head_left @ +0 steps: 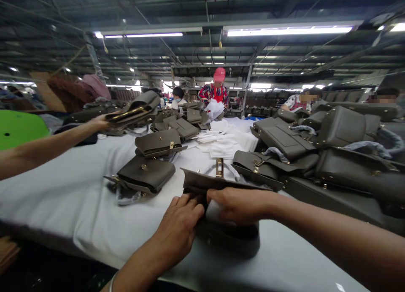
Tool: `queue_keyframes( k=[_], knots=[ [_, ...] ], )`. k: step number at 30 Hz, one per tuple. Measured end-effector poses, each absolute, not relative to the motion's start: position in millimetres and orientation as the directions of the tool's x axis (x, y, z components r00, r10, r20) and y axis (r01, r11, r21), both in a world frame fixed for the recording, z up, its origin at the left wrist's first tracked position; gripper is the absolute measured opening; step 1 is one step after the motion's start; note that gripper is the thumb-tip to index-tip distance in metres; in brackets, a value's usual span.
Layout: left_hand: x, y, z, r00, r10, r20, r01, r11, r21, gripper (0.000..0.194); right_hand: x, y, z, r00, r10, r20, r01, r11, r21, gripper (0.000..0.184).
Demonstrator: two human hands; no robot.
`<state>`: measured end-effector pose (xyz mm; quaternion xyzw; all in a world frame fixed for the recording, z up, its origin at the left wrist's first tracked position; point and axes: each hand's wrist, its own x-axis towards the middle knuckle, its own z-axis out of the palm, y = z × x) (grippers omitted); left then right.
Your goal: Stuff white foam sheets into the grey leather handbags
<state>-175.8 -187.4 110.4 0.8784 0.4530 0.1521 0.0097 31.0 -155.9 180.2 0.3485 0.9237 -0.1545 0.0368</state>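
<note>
Handbag [236,243] in dark grey-green sits on the white-covered counter [95,216] straight in front of the person, its mouth lying right at the fingertips of both hands. Its long axis runs left to right across the person's front, seemingly with the right end a little nearer, while the flap [194,180] stands raised on the far side with its gold clasp [219,168] uppermost. The left grip [182,220] reaches up from the near left and meets the left end of the mouth, fingers bent over it and tips hidden inside; whether they pinch the edge or only press on it, I cannot tell. The right grip [236,204] comes in from the right, its forearm laid roughly along the long axis above the bag's right end, and it is curled round a white wad [215,211] at the mouth, just beneath the flap. Neither hand is clearly nearer: both are at the bag, but most of its body lies below the right one and to the right of the left one, toward the person. Beyond the flap spread white sheets [218,142], with a lone bag [147,174] to the left and a heap of bags [341,157] to the right. At far left, a co-worker's hand [101,122] holds another bag [136,108] above the counter.
</note>
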Motion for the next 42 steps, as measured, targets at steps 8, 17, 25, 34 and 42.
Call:
queue_keyframes(
  k=[8, 17, 25, 34, 42],
  knots=[
    [-174, -190, 109, 0.535, 0.803, 0.263, 0.805, -0.579, 0.129, 0.028, -27, -128, 162, -0.581, 0.615, -0.533, 0.72, 0.694, 0.015, 0.014],
    [-174, -193, 115, 0.536, 0.801, 0.266, 0.793, -0.586, 0.167, 0.013, 10, -145, 176, -0.619, 0.686, -0.383, 0.748, 0.664, -0.019, 0.03],
    [-147, -181, 130, 0.493, 0.807, 0.325, 0.822, -0.555, 0.131, 0.031, 65, -178, 142, -0.639, 0.755, 0.147, 0.711, 0.653, -0.262, 0.051],
    [-119, -148, 150, 0.407, 0.913, -0.016, 0.912, -0.406, 0.062, 0.039, 89, -192, 114, -0.422, 0.864, 0.277, 0.836, 0.488, -0.25, 0.04],
    [-105, -137, 159, 0.521, 0.848, -0.098, 0.85, -0.526, -0.032, 0.04, 113, -185, 87, -0.45, 0.754, 0.478, 0.681, 0.636, -0.362, 0.015]
  ],
)
